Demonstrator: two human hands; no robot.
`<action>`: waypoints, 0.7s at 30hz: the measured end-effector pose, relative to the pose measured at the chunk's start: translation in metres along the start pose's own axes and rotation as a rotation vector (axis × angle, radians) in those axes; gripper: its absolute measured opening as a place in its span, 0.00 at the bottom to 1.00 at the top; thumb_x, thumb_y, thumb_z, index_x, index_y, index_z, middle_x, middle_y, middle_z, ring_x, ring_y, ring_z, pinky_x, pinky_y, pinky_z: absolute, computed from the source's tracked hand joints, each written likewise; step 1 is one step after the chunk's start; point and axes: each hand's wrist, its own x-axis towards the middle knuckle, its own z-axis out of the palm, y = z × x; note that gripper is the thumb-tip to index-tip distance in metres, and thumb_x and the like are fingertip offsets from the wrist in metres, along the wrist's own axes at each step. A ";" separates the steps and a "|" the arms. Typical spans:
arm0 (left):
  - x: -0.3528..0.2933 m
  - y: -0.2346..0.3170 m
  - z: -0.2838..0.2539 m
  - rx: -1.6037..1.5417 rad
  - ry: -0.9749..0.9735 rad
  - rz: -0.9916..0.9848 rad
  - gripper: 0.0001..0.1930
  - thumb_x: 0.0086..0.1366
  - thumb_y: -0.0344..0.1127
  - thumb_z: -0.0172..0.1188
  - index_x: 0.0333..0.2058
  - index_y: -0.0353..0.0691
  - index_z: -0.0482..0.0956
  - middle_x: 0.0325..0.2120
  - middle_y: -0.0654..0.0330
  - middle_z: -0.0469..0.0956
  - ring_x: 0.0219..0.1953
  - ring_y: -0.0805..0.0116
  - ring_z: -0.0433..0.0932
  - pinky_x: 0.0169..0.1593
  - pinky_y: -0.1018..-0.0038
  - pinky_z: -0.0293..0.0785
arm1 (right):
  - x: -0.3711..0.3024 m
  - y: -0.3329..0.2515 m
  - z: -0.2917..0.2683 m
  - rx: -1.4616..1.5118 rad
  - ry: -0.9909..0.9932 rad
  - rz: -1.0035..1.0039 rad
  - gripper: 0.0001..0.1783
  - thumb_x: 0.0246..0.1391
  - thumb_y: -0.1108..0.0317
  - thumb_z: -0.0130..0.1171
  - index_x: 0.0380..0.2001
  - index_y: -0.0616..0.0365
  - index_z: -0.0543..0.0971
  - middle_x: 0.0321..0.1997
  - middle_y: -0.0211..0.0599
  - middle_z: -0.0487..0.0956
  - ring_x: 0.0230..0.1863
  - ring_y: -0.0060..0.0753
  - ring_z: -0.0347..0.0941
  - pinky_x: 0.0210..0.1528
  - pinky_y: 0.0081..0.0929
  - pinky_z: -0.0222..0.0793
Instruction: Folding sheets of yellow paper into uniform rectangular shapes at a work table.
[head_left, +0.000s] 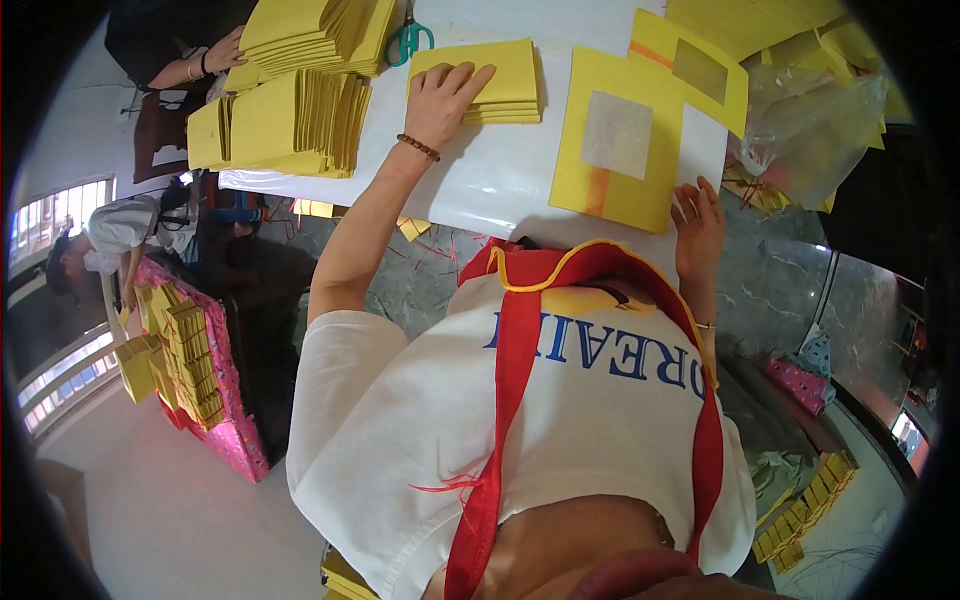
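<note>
My left hand (pixel 446 98) lies palm down on a small stack of folded yellow papers (pixel 510 85), its fingers spread over the top. At the table's near edge my right hand (pixel 700 222) is open, fingers loosely bent and apart, close beside the corner of a yellow sheet (pixel 665 170). That sheet has a pale square patch (pixel 615 135) and an orange strip (pixel 597 190). Partly behind it lies a second yellow sheet (pixel 725 105) with a greyish square. I cannot tell whether my right fingers touch the sheet's edge.
Tall stacks of folded yellow paper (pixel 290 120) stand at the table's left. Teal-handled scissors (pixel 409 42) lie behind. A clear plastic bag (pixel 810 125) is at the right. Another person's hand (pixel 226 50) touches the far-left stack. Bundled yellow stacks (pixel 188 355) sit on a pink-covered surface.
</note>
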 end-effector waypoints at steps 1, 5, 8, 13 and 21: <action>-0.003 0.000 0.003 -0.016 -0.050 -0.016 0.27 0.51 0.27 0.50 0.53 0.53 0.68 0.44 0.66 0.72 0.45 0.64 0.68 0.46 0.67 0.61 | -0.001 0.000 0.002 -0.001 0.012 -0.008 0.14 0.59 0.64 0.48 0.48 0.54 0.70 0.39 0.29 0.76 0.44 0.26 0.72 0.45 0.27 0.64; -0.006 -0.004 0.010 -0.026 -0.117 0.013 0.27 0.51 0.28 0.52 0.53 0.55 0.68 0.43 0.67 0.71 0.44 0.65 0.68 0.46 0.67 0.60 | -0.007 0.001 0.001 -0.051 0.086 0.025 0.14 0.59 0.65 0.48 0.47 0.54 0.70 0.38 0.29 0.76 0.44 0.25 0.72 0.45 0.28 0.65; -0.007 -0.011 0.013 -0.070 -0.204 0.072 0.28 0.50 0.30 0.55 0.52 0.54 0.68 0.44 0.66 0.71 0.44 0.64 0.68 0.47 0.66 0.61 | -0.005 0.008 -0.005 -0.067 0.064 0.049 0.15 0.60 0.64 0.47 0.50 0.54 0.69 0.40 0.29 0.75 0.45 0.26 0.71 0.46 0.28 0.65; -0.008 -0.009 0.016 -0.181 -0.292 0.046 0.27 0.52 0.41 0.56 0.53 0.51 0.67 0.47 0.59 0.69 0.48 0.58 0.65 0.50 0.62 0.59 | -0.003 0.009 -0.004 -0.054 0.091 0.033 0.14 0.58 0.66 0.49 0.47 0.54 0.71 0.37 0.28 0.76 0.43 0.24 0.71 0.45 0.28 0.64; -0.027 0.018 0.032 -0.133 -0.180 -0.116 0.27 0.60 0.53 0.49 0.55 0.47 0.65 0.52 0.55 0.64 0.53 0.54 0.59 0.54 0.58 0.52 | -0.001 0.014 -0.003 -0.034 0.076 0.013 0.14 0.58 0.66 0.49 0.47 0.55 0.71 0.37 0.29 0.76 0.42 0.24 0.71 0.45 0.28 0.64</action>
